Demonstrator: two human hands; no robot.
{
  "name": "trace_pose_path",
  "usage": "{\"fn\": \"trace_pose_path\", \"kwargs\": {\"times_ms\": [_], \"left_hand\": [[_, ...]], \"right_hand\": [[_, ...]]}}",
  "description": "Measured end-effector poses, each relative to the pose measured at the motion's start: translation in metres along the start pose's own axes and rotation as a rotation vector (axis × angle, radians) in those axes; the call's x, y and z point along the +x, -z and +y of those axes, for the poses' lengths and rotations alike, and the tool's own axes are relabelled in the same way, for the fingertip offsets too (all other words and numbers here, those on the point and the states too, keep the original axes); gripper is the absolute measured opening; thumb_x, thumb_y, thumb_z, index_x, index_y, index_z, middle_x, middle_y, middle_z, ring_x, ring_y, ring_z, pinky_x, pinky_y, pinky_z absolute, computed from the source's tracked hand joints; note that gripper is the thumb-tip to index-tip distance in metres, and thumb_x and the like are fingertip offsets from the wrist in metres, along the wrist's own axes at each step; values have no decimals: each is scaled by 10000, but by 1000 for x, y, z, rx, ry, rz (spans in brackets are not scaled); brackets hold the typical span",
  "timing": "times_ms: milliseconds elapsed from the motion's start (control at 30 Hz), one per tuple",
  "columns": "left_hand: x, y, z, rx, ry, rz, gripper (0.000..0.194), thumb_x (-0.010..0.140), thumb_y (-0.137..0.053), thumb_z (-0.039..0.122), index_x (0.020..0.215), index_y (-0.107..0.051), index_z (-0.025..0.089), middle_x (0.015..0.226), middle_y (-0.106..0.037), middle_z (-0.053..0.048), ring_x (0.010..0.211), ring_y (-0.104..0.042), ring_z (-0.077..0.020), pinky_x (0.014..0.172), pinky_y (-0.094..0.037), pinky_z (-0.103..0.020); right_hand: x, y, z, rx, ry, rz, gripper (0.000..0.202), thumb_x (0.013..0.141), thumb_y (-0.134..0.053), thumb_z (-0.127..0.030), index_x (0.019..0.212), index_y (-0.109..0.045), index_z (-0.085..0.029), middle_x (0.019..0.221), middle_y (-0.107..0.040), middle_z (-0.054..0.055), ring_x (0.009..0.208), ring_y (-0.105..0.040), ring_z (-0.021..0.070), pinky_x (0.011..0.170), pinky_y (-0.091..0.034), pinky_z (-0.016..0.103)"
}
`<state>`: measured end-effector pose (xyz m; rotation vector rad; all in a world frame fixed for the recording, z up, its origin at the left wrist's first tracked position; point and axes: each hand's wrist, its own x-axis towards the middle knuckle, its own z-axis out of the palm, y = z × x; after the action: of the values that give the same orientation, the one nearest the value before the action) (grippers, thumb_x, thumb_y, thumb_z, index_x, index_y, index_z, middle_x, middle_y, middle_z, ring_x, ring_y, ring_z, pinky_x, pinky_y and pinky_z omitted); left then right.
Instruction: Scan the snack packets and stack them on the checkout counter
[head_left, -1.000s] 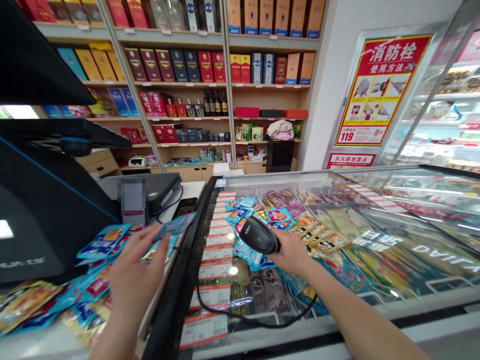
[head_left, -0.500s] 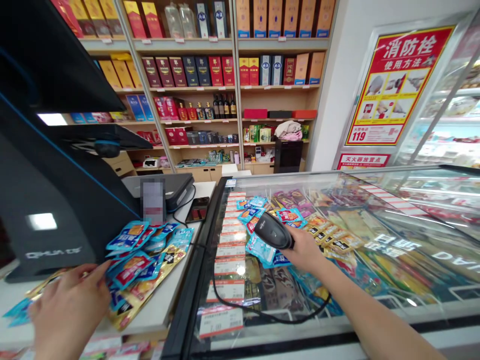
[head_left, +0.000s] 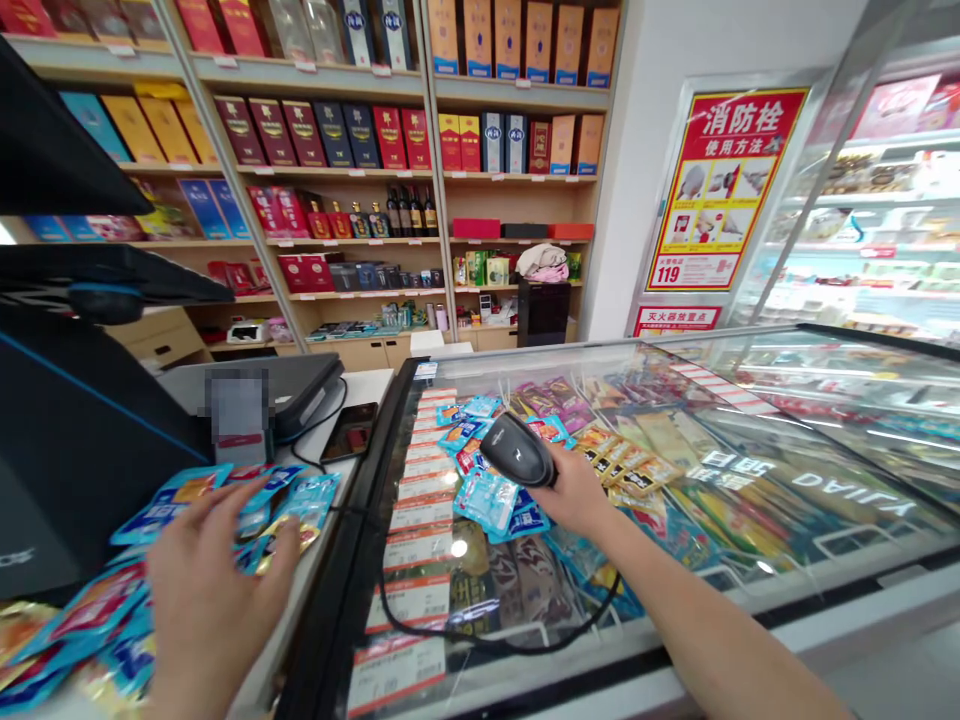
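My right hand (head_left: 574, 490) is wrapped round a black barcode scanner (head_left: 517, 450), held above the glass freezer lid. Beneath and around the scanner lie blue snack packets (head_left: 486, 500) on the glass, with a row of gold packets (head_left: 626, 462) to the right. At the left, my left hand (head_left: 225, 570) has its fingers apart over a heap of packets on the white counter. Blue packets (head_left: 176, 497) show beyond its fingers, and more blue-and-red packets (head_left: 97, 605) lie left of it. Whether its fingertips touch any packet is unclear.
The scanner's black cable (head_left: 480, 632) loops across the freezer's glass. A phone (head_left: 351, 432) lies on the counter beside a grey flat-topped device (head_left: 307, 390). A dark checkout terminal (head_left: 67, 440) stands far left. Shelves of boxed bottles (head_left: 345, 135) line the back wall.
My left hand has moved right and spread its fingers over the packets. Some packets now lie further left and nearer me. The view has turned right; my right hand still holds the scanner.
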<state>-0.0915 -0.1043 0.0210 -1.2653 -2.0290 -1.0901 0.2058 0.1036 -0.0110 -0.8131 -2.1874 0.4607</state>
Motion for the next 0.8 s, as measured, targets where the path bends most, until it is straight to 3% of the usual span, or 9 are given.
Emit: {"fn": "trace_pose_path", "kwargs": {"times_ms": [67, 167, 267, 367, 467, 567, 700, 800], "left_hand": [[7, -22, 40, -59, -107, -73, 478, 787, -514, 493, 1163, -583, 206, 1193, -553, -147, 1149, -508, -343, 1029, -371, -507], [14, -60, 80, -132, -98, -333, 479, 754, -546, 539, 1086, -636, 205, 1166, -578, -128, 1104, -540, -309, 987, -411, -462], [12, -91, 100, -72, -22, -603, 504, 707, -596, 565, 1055, -656, 204, 1156, -591, -124, 1099, -542, -314, 957, -416, -454], [1, -107, 109, 67, 3, -773, 534, 667, -634, 576, 1038, -654, 191, 1156, -587, -143, 1122, -523, -337, 951, -397, -455], [-11, -113, 110, 131, -6, -814, 554, 635, -660, 575, 1025, -641, 182, 1165, -578, -158, 1145, -505, -349, 956, -384, -442], [-16, -115, 106, 91, 28, -757, 516, 606, -690, 515, 993, -620, 182, 1124, -595, -152, 1113, -524, -338, 930, -402, -428], [-12, -116, 97, -280, 129, -709, 261, 666, -621, 437, 793, -555, 218, 833, -630, -44, 837, -597, -234, 792, -465, -367], [-7, -113, 95, -636, 279, -683, 309, 673, -614, 492, 664, -457, 225, 647, -559, 17, 652, -559, -174, 645, -471, -309]], "right_hand": [[0, 1, 0, 19, 0, 9, 178, 763, -592, -306, 892, -624, -189, 818, -697, 64, 748, -640, 211, 675, -431, 273], [1, 1, 0, 33, 7, 17, 198, 758, -592, -296, 919, -625, -186, 819, -695, 63, 740, -637, 207, 669, -433, 269], [2, 2, -1, 22, 11, 22, 219, 752, -608, -308, 937, -627, -193, 837, -698, 60, 763, -639, 209, 679, -438, 266], [2, 2, -2, -19, 4, 17, 201, 741, -611, -299, 916, -625, -200, 832, -698, 54, 754, -637, 203, 669, -429, 260], [2, 1, -3, -56, 2, 21, 173, 744, -600, -295, 889, -620, -203, 818, -694, 50, 744, -635, 203, 651, -412, 257], [2, -1, -1, -47, 21, 26, 185, 745, -597, -289, 906, -617, -202, 839, -695, 52, 771, -638, 208, 665, -410, 260], [2, -2, 2, -37, 32, 28, 199, 743, -603, -304, 911, -611, -197, 828, -686, 51, 769, -637, 213, 662, -406, 265], [2, -2, 3, -35, 39, 23, 208, 737, -600, -299, 916, -613, -195, 824, -684, 50, 767, -639, 216, 661, -404, 269]]}}
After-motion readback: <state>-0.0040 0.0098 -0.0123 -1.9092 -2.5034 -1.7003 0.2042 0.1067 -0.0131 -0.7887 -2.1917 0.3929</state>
